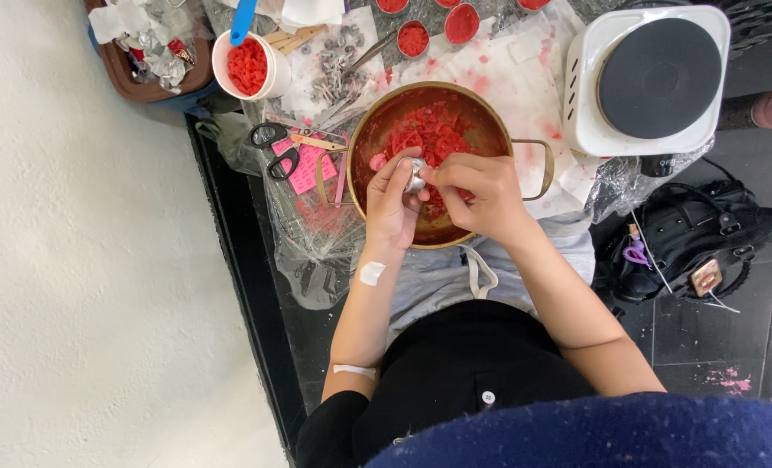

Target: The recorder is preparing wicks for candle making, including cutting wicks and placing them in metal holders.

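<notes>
Dark tiled floor (707, 338), round brass pot (490, 113), crumbly red wax (429, 130).

Small round silver metal cup (415, 172), pinched between both hands' fingers above brass pot (360, 139) of red wax pieces.

Brass-coloured pot (362, 130) holding red wax pieces (434, 132); white hotplate (587, 87), black disc; black bag (698, 238).

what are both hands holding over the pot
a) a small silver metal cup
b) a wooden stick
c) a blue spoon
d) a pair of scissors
a, since the left hand and the right hand meet on a small silver metal cup above the pot of red wax bits, while the scissors lie on the plastic sheet beside the pot.
</notes>
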